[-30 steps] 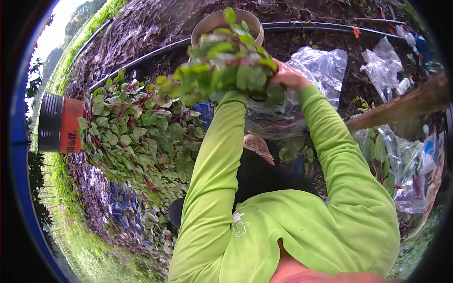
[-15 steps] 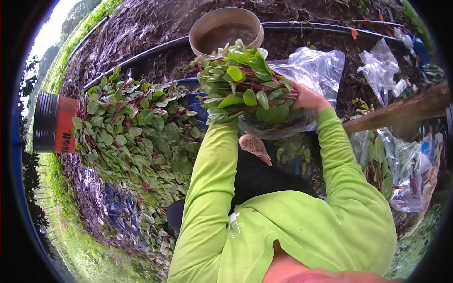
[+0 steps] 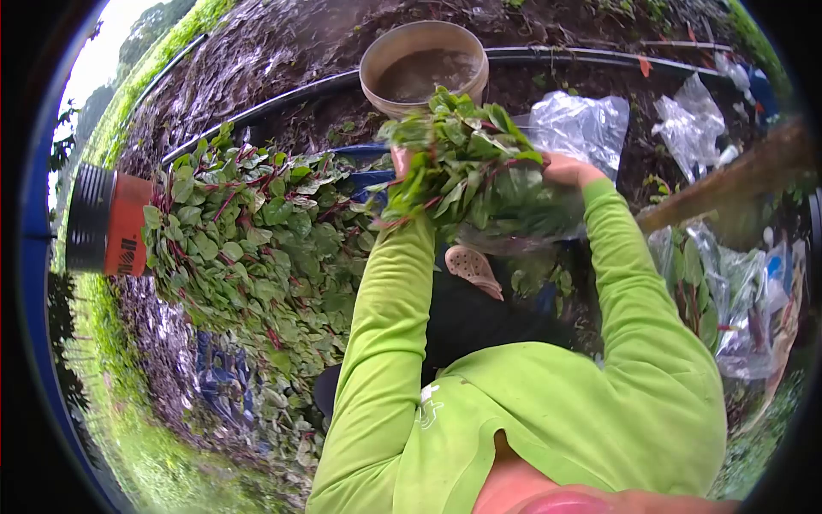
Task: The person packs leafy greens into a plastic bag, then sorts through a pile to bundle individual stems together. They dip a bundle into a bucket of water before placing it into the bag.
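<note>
A bunch of red-stemmed leafy greens (image 3: 467, 167) is held up in front of me, slightly blurred by motion. My right hand (image 3: 569, 170) grips it at the stem end, fingers partly hidden by the leaves. On the other side, my left hand (image 3: 400, 161) holds the leafy end and is mostly covered by it. A clear plastic bag (image 3: 580, 128) lies just beyond and beneath the bunch, close to my right hand. To the left spreads a large heap of the same greens (image 3: 257, 240).
A round bucket of murky water (image 3: 424, 73) stands ahead. An orange and black bucket (image 3: 111, 221) lies on its side at the far left. At right are a wooden pole (image 3: 736, 176), another plastic bag (image 3: 689, 124) and bagged greens (image 3: 736, 300). A black hose (image 3: 321, 86) crosses the soil.
The bunch has shifted slightly right and down, and its leaves now hang differently. Part of my left hand has come into view beside it. Both hands still hold the bunch.
</note>
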`<state>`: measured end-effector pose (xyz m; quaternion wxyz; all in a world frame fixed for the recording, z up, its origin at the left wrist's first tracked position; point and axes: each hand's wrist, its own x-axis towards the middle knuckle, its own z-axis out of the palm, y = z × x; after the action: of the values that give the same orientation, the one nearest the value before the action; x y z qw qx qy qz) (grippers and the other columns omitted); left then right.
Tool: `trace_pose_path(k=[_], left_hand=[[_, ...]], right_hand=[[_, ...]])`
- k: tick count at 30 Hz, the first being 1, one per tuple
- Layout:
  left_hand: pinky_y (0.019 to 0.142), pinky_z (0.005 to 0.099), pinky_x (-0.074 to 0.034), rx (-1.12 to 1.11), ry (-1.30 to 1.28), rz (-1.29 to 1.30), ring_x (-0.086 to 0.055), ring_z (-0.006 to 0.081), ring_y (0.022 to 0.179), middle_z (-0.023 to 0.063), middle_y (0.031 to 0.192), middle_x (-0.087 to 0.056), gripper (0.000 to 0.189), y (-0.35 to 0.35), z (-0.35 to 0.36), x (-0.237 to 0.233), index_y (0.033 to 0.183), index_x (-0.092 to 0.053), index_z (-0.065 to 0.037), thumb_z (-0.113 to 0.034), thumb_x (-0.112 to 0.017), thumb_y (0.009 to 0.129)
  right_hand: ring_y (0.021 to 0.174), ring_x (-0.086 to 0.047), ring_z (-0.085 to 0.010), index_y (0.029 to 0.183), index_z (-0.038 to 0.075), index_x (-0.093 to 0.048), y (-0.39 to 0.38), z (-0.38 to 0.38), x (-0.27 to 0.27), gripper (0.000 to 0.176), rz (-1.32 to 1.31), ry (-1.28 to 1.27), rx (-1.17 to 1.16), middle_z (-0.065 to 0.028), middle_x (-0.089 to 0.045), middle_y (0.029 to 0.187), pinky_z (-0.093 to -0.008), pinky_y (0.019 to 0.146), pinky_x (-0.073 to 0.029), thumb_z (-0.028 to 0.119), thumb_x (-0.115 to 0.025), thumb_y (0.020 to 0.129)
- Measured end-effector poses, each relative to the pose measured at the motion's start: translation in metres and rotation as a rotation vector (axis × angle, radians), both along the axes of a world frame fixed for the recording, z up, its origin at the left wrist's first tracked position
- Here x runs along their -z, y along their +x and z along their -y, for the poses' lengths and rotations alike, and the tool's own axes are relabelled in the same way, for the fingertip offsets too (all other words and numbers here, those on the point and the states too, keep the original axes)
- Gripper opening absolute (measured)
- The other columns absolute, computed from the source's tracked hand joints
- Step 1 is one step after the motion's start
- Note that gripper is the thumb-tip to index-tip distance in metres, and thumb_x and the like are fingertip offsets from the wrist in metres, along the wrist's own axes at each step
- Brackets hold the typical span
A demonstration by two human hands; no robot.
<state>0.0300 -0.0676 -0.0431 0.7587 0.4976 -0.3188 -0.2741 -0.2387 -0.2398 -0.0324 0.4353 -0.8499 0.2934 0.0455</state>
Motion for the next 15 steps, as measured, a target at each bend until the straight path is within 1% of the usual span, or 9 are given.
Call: trace_pose_path(k=[1, 2, 3, 4, 6, 7, 8, 11, 15], left_hand=[[0.061, 0.0267, -0.052, 0.013, -0.004, 0.012, -0.065, 0.0149, 0.068, 0.0056, 0.082, -0.070, 0.031, -0.002, 0.002, -0.010, 0.105, -0.071, -0.003, -0.032, -0.061, 0.102], [0.060, 0.0259, -0.052, 0.031, -0.004, 0.010, -0.066, 0.0142, 0.066, 0.0054, 0.080, -0.071, 0.031, -0.006, 0.000, -0.017, 0.104, -0.071, -0.003, -0.032, -0.061, 0.102], [0.061, 0.0272, -0.053, 0.033, 0.003, -0.114, -0.066, 0.0156, 0.068, 0.0069, 0.082, -0.071, 0.031, -0.022, -0.008, -0.043, 0.101, -0.071, -0.004, -0.033, -0.061, 0.102], [0.062, 0.0279, -0.053, 0.130, -0.073, -0.311, -0.067, 0.0169, 0.069, 0.0081, 0.084, -0.071, 0.031, -0.035, -0.020, -0.063, 0.100, -0.071, -0.003, -0.032, -0.059, 0.103], [0.063, 0.0302, -0.054, 0.417, -0.079, -0.617, -0.069, 0.0197, 0.075, 0.0116, 0.093, -0.072, 0.034, -0.003, -0.013, -0.048, 0.102, -0.069, 0.000, -0.030, -0.054, 0.105], [0.064, 0.0307, -0.055, 0.472, -0.044, -0.653, -0.069, 0.0198, 0.076, 0.0113, 0.093, -0.072, 0.033, 0.009, -0.015, -0.041, 0.103, -0.069, 0.000, -0.030, -0.054, 0.104], [0.065, 0.0312, -0.055, 0.494, -0.004, -0.654, -0.069, 0.0200, 0.076, 0.0110, 0.093, -0.072, 0.033, 0.021, -0.019, -0.028, 0.104, -0.069, 0.000, -0.030, -0.054, 0.104], [0.067, 0.0327, -0.056, 0.315, 0.133, -0.376, -0.069, 0.0203, 0.076, 0.0102, 0.093, -0.072, 0.032, 0.044, -0.029, 0.015, 0.107, -0.069, -0.001, -0.029, -0.055, 0.103], [0.070, 0.0347, -0.058, 0.155, 0.109, -0.134, -0.069, 0.0208, 0.077, 0.0092, 0.093, -0.072, 0.031, 0.058, -0.014, 0.078, 0.110, -0.068, -0.002, -0.028, -0.055, 0.101]], right_hand=[[0.102, -0.062, -0.0168, 0.140, 0.015, -0.057, -0.003, -0.004, 0.000, 0.060, 0.053, 0.001, 0.075, -0.0100, -0.070, 0.113, -0.0340, 0.090, -0.048, 0.010, -0.059, 0.080], [0.100, -0.063, -0.0184, 0.139, 0.015, -0.057, -0.004, 0.001, 0.009, 0.058, 0.044, -0.033, 0.121, -0.0113, -0.071, 0.111, -0.0350, 0.089, -0.049, 0.011, -0.059, 0.081], [0.098, -0.065, -0.0200, 0.139, 0.014, -0.057, -0.007, 0.005, 0.019, 0.057, 0.034, -0.070, 0.166, -0.0126, -0.072, 0.109, -0.0359, 0.088, -0.049, 0.012, -0.059, 0.082], [0.095, -0.069, -0.0262, 0.142, 0.016, -0.054, -0.005, -0.002, 0.015, 0.061, -0.121, -0.186, 0.268, -0.0146, -0.073, 0.106, -0.0403, 0.084, -0.052, 0.010, -0.061, 0.082], [0.098, -0.070, -0.0329, 0.143, 0.019, -0.052, -0.024, -0.035, 0.017, 0.060, 0.155, -0.422, 0.238, -0.0174, -0.072, 0.107, -0.0436, 0.084, -0.054, 0.011, -0.066, 0.085], [0.100, -0.070, -0.0363, 0.143, 0.021, -0.051, -0.034, -0.050, 0.013, 0.061, 0.292, -0.555, 0.211, -0.0188, -0.072, 0.108, -0.0453, 0.084, -0.055, 0.012, -0.069, 0.086], [0.100, -0.069, -0.0402, 0.148, 0.026, -0.045, -0.042, -0.062, 0.011, 0.070, 0.237, -0.546, 0.186, -0.0204, -0.071, 0.103, -0.0486, 0.084, -0.054, 0.010, -0.070, 0.084], [0.093, -0.067, -0.0403, 0.148, 0.022, -0.047, -0.053, -0.093, 0.004, 0.082, 0.276, -0.576, 0.119, -0.0186, -0.067, 0.104, -0.0464, 0.082, -0.054, -0.002, -0.069, 0.074], [0.104, -0.061, -0.0387, 0.145, 0.023, -0.051, -0.056, -0.097, 0.018, 0.082, 0.360, -0.753, -0.151, -0.0164, -0.063, 0.114, -0.0469, 0.090, -0.049, 0.002, -0.073, 0.069]])
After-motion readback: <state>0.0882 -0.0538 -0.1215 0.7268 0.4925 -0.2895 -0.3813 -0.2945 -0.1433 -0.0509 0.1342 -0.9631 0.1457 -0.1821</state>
